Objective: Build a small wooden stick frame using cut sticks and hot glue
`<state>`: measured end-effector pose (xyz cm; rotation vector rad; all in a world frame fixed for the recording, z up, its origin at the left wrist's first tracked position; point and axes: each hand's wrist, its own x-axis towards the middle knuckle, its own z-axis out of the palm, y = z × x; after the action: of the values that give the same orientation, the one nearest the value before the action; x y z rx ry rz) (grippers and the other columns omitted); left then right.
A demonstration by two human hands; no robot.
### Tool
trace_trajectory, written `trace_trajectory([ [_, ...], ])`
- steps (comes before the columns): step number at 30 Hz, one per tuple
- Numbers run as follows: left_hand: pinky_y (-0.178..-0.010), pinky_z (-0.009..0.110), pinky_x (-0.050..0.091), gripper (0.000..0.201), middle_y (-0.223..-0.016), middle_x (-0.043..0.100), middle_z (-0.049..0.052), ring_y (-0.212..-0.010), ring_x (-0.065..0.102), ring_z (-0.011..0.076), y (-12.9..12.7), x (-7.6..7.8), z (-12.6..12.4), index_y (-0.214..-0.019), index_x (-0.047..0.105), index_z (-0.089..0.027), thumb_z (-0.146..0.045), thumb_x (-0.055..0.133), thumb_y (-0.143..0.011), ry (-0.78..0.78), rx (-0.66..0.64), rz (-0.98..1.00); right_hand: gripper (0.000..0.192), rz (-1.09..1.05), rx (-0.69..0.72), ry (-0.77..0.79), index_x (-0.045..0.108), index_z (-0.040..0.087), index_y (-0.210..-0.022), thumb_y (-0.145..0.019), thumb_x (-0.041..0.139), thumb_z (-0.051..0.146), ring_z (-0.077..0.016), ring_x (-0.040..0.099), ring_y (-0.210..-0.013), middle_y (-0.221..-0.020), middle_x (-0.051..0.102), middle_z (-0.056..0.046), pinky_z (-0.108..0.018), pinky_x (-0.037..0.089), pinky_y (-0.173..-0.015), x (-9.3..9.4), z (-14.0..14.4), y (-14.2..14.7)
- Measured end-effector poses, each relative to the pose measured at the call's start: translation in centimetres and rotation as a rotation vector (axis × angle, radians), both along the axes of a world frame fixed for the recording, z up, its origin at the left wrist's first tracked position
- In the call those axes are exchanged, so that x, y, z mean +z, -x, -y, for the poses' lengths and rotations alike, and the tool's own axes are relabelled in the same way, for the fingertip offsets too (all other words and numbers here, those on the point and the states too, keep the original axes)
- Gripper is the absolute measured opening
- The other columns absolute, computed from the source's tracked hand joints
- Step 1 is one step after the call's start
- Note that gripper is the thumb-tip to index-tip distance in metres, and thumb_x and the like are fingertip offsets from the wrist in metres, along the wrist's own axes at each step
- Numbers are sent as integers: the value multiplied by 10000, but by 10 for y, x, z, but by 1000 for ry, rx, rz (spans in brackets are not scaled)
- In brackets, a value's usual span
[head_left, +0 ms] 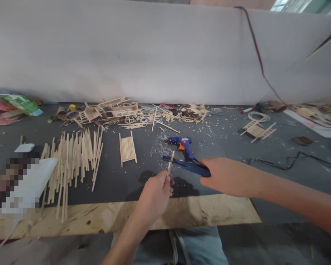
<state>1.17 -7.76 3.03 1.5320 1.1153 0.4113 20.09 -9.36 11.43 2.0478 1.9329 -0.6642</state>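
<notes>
Dark worktable (223, 147), left fingers (167, 180) pinching stick (170, 163), right hand (226, 175) gripping cutter (186, 165)

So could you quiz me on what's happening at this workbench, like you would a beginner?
1. True or false: the left hand pinches a thin wooden stick.
2. What does the right hand hold? A: dark blue tool; B: red marker; C: stick panel.
3. What colour is the glue gun?

Key: 1 true; 2 A; 3 blue with an orange trigger.
</notes>
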Motion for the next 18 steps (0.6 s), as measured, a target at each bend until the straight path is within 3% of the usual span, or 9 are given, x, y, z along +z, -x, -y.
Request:
trace_trajectory([
  [9, -557, 235, 406, 257, -755, 619, 60, -614, 563, 148, 3, -9, 3, -810, 518, -194, -286, 282, -857, -142, -1, -62, 243, 54, 79, -117, 558, 179, -758, -732, 411, 371, -189, 541, -588, -767, 611, -86, -296, 336, -492, -8, 9, 2],
  [18, -585, 251, 391, 259, -775, 615, 71, -650, 557, 172, 6, -16, 2, -819, 528, -215, -304, 287, -851, -163, 10, -71, 276, 92, 147, -173, 565, 181, -758, -756, 416, 414, -216, 573, -674, -769, 613, -93, -305, 374, -559, -20, 5, -2],
])
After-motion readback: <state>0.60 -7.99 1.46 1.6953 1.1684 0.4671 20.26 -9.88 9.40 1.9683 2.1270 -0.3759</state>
